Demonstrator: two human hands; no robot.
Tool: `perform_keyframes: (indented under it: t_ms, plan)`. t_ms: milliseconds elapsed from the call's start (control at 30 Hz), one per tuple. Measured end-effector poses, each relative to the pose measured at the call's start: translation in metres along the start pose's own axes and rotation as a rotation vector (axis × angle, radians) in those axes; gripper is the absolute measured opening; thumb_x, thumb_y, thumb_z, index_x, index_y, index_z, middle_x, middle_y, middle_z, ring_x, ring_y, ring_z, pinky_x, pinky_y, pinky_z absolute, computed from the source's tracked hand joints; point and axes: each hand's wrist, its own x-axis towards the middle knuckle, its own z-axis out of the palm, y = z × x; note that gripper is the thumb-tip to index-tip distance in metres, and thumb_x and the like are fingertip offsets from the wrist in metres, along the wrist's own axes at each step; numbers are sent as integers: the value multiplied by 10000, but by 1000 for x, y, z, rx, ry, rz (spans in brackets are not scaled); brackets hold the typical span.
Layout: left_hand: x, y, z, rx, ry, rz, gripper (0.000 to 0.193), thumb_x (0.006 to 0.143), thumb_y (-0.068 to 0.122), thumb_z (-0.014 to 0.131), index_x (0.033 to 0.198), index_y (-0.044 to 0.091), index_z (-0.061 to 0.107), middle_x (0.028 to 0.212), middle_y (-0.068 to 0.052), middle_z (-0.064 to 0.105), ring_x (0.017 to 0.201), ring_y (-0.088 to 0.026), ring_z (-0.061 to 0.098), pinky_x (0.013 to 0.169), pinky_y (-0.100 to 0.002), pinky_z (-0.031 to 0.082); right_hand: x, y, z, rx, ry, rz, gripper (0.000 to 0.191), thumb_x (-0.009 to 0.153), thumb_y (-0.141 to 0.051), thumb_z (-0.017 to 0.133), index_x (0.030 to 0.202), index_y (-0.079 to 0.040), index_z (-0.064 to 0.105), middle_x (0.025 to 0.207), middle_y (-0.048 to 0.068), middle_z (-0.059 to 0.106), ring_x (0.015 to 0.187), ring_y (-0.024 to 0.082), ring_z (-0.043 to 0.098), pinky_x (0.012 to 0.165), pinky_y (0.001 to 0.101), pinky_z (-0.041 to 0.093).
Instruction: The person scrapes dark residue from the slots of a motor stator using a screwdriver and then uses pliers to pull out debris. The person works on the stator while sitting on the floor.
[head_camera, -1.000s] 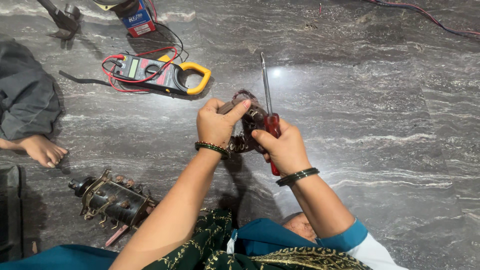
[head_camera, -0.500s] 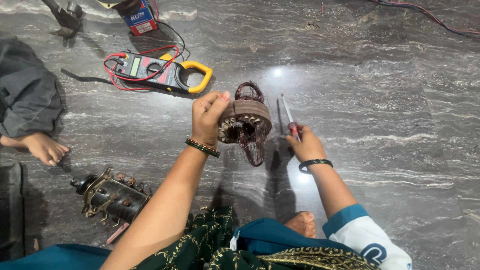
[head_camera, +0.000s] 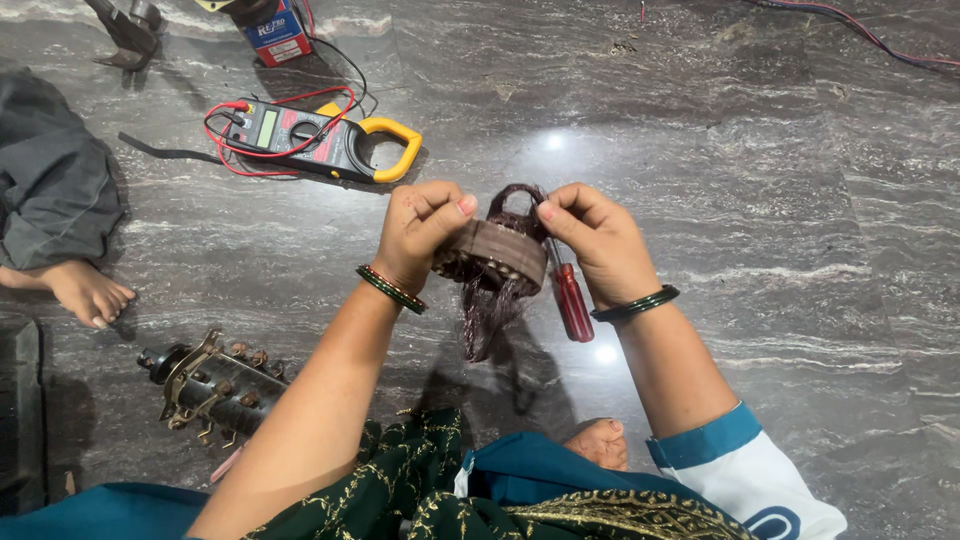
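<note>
- Grey marble floor (head_camera: 760, 200); motor rotor (head_camera: 215, 385) at eight o'clock, yellow-jawed clamp meter (head_camera: 320, 140) at eleven.
- Left hand (head_camera: 420, 232) and right hand (head_camera: 598, 242) both pinch the wound stator coil (head_camera: 495, 262), held up at centre.
- Right hand also grips a red-handled screwdriver (head_camera: 572, 300).

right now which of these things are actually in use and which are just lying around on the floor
In use:
- wound coil stator, held between left hand and right hand
- red-handled screwdriver, tucked in the right hand

Lying about:
- clamp meter with yellow jaw and its leads
- motor assembly on the grey stone floor
- small red and blue box
- grey cloth
</note>
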Motion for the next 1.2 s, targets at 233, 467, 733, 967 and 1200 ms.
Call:
perform_keyframes:
  t_ms: [233,467,733,967,1200]
  plan:
    - [0,-1,2,102,-123,-50,341,951,254,711,696,58,599,628,65,532,583,-23,451,510,-220,334,5,-23,7,-384,-113,118,225,951,-257,678,1035,-52,713,877,-12,729,791,61,669,699,240,559]
    - [15,-23,3,336,173,162,270,1014,298,694,930,42,693,861,20,650,784,-73,613,698,-217,484,-7,-28,22,-816,85,-263,234,920,-251,765,903,-20,730,822,65,701,752,157,670,666,312,521]
    - [10,-35,45,-581,313,-931,425,964,525,589,1022,111,665,910,-69,717,791,-189,692,709,-376,554,-20,-11,27,-863,300,-315,228,896,-236,791,898,-19,718,834,93,676,768,231,656,676,346,496]
    - [17,-46,49,-795,481,-740,264,867,162,741,1069,9,669,987,-156,750,895,-312,734,779,-488,626,-44,5,37,-807,174,-391,182,875,-189,800,900,-32,711,812,64,657,773,214,613,696,342,476]
    - [32,-40,73,-567,416,-399,617,747,-8,802,1270,-16,475,1157,-186,652,1034,-275,692,882,-422,625,-37,9,3,-217,336,-240,129,931,-129,768,955,-23,700,903,3,694,830,84,639,779,250,546]
